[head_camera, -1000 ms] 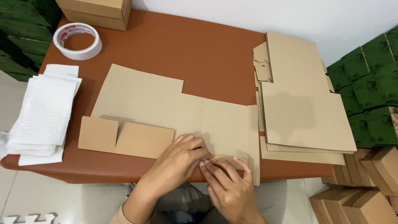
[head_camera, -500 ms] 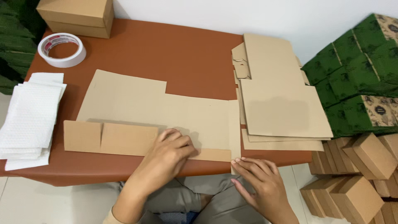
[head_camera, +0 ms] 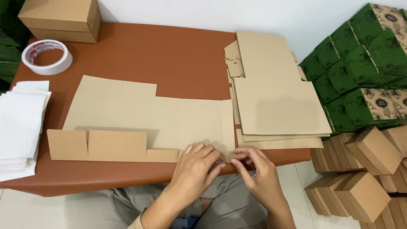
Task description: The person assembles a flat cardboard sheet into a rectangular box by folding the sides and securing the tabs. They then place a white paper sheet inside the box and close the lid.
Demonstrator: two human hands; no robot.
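Both hands meet at the near edge of a big flat cardboard sheet (head_camera: 148,116). One hand, the left hand (head_camera: 197,167), lies on top of the sheet's folded front strip with its fingers bent down and pressed on the card. Its partner, the right hand (head_camera: 258,174), is just beside it, and its fingertips pinch the end of that same strip near the sheet's right corner. These two hands almost touch each other.

That sheet lies flat on a brown table (head_camera: 169,55), close to the edge by the person. Along the front, a long flap (head_camera: 97,145) is folded up and stands a little, with a cut in it near its left end.

Right of the sheet sits a stack of flat cardboard pieces (head_camera: 275,101), one on top of the other. They touch the big sheet's right side.

On the left end of the table is a pile of white bubbly sheets (head_camera: 19,127). Behind it is a roll of tape (head_camera: 46,57), white with a red inside. Farther back, in the corner, is a closed brown box (head_camera: 61,19).

Off the table on the right, green boxes (head_camera: 364,63) are piled up, and small brown boxes (head_camera: 364,169) are heaped on the floor below them. Grey-trousered legs show under the hands.
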